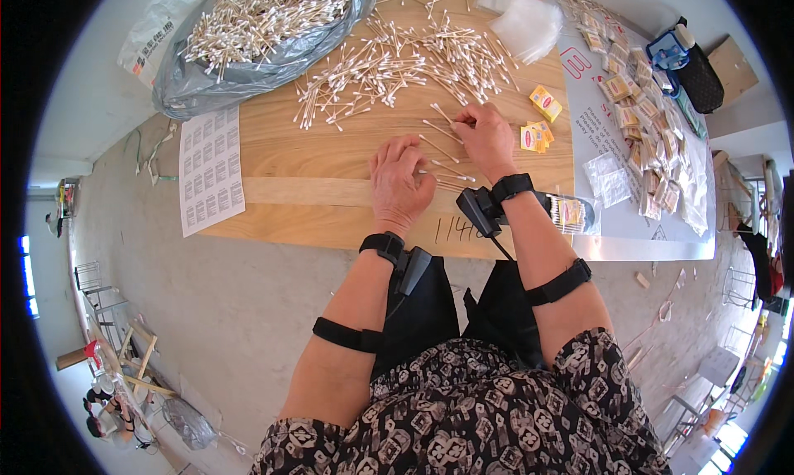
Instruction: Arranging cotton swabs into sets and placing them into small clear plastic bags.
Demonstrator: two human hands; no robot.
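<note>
The left hand [403, 181] and the right hand [486, 140] were apart, both low over the worktop [306, 195], the right one a little farther from the body. The right hand's thumb and fingers were drawn close together at the end of a cotton swab; whether they gripped it could not be told. The left hand was loosely curled, its grip hidden. A few loose swabs [438, 148] lay in the gap between the two hands, some with ends right by the left fingers. Beyond the hands spread a heap of swabs [364, 82], and behind it to the left sat a grey plastic bag [190, 90] full of more. Yellow packets [536, 137] lay just right of the right hand, with a stack of clear sleeves [531, 30] farther back. A printed sheet [211, 169] hung over the left edge; many small packs [649, 136] lay far right.
</note>
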